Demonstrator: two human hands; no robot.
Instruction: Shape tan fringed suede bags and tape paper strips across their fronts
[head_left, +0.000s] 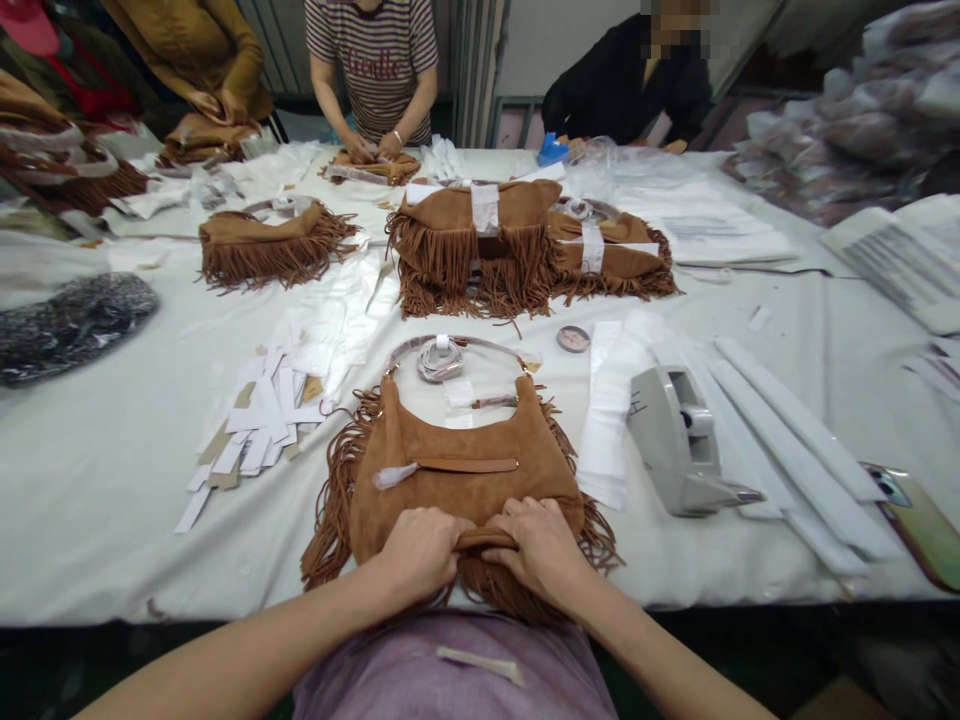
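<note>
A brown suede fringed handbag point(465, 450) lies flat at the table's front edge, its strap toward the far side. My left hand point(424, 548) and my right hand point(541, 545) both pinch the bag's bottom edge, a short way apart, with a fold of suede raised between them. Long fringe spreads at both sides and hangs beneath my hands. A zip point(469, 465) crosses the bag, its pull wrapped in white. Within the handle's arch lies a coiled, wrapped strap point(441, 358).
Paper strips point(262, 425) lie left; a tape dispenser point(679, 440), white rolled sheets point(802, 440) and a phone point(919, 525) lie right. Stacked fringed bags point(480, 235) stand beyond. Several people work across the table. Wrapped goods point(847, 120) pile up at the far right.
</note>
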